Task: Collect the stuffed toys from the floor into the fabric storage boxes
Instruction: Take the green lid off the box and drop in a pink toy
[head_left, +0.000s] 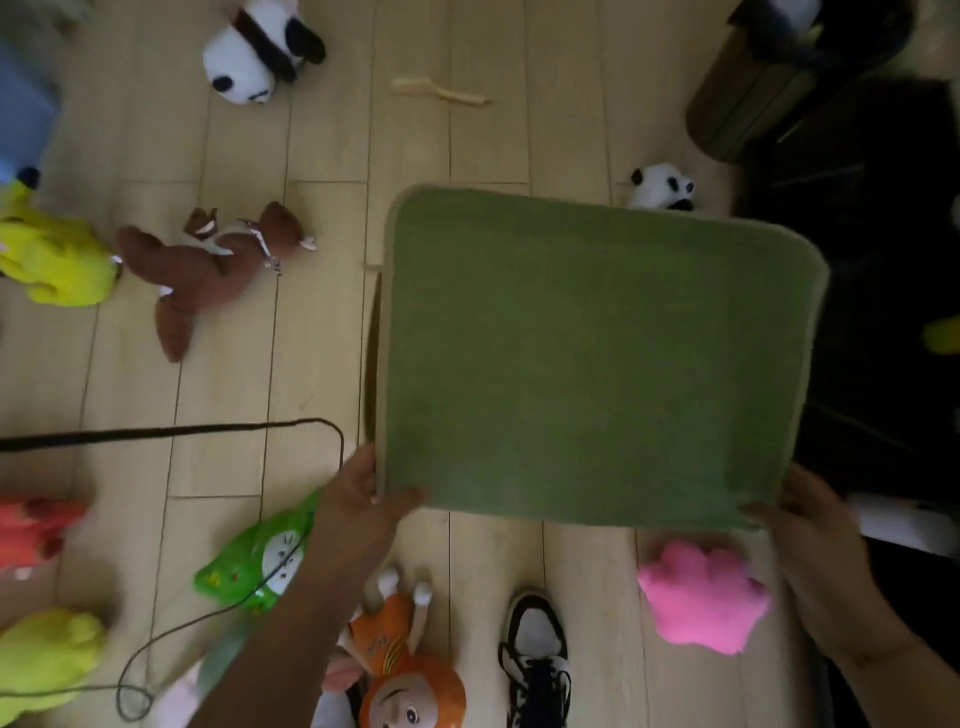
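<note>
Held up over the floor (311, 338): green fabric box (597, 358), flat side up, left hand (363, 499) gripping its near left corner, right hand (810, 525) its near right corner. Scattered below on the floor: pink toy (701, 597), orange doll (405, 660), brown toy (208, 270), panda (254, 52).

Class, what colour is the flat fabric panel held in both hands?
The fabric panel is green with a pale beige edge, seen in the head view.
</note>
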